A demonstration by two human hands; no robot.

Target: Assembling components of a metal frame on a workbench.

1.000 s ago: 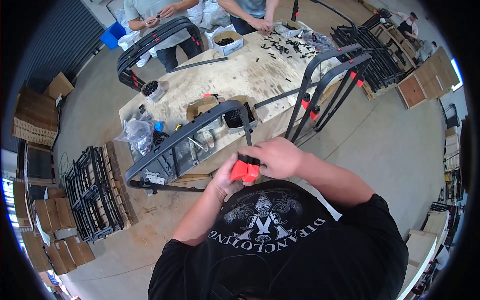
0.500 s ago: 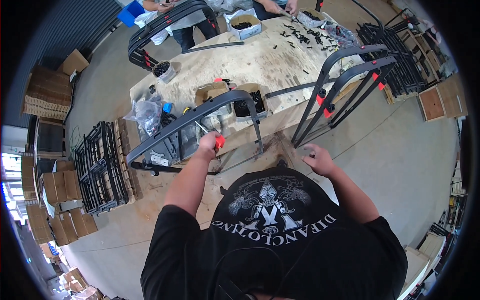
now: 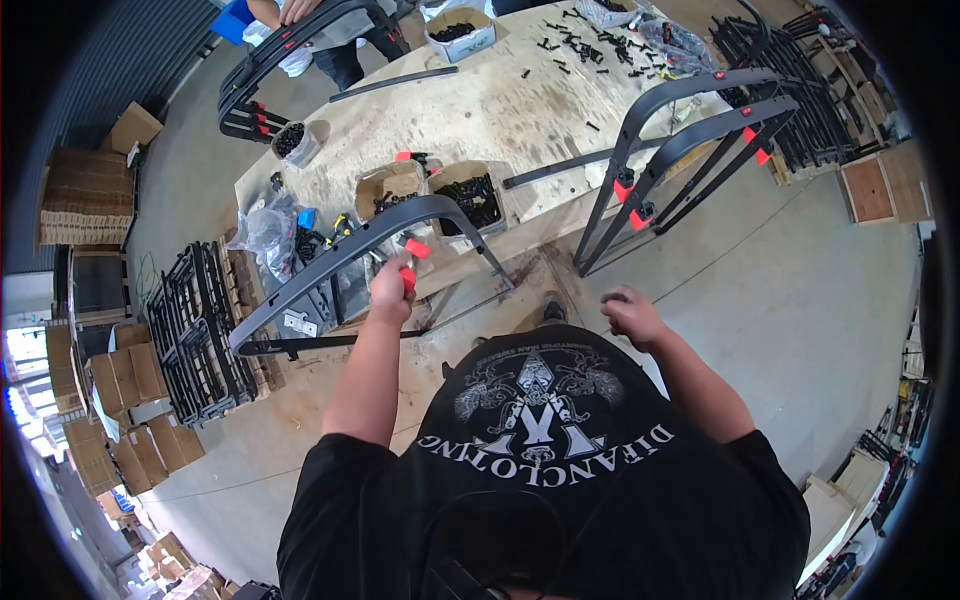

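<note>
The left grip (image 3: 390, 286) clasps a red block (image 3: 408, 280) at its right edge, another red part (image 3: 418, 249) beyond.

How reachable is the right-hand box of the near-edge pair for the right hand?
Probably yes: the right hand looks empty and the box is open on top. The curved black frame crosses its near-left side in view, but the right side looks free.

Left of centre, the left grip (image 3: 388, 288), a bare hand, holds a red piece (image 3: 408, 280) within the outline of a curved black frame (image 3: 350, 246); a second red piece (image 3: 417, 248) shows just above. Right of centre, the right grip (image 3: 634, 315) hangs with fingers curled. The tabletop (image 3: 440, 112) across the upper middle bears open boxes (image 3: 388, 182) and scattered small black parts (image 3: 622, 46).
</note>
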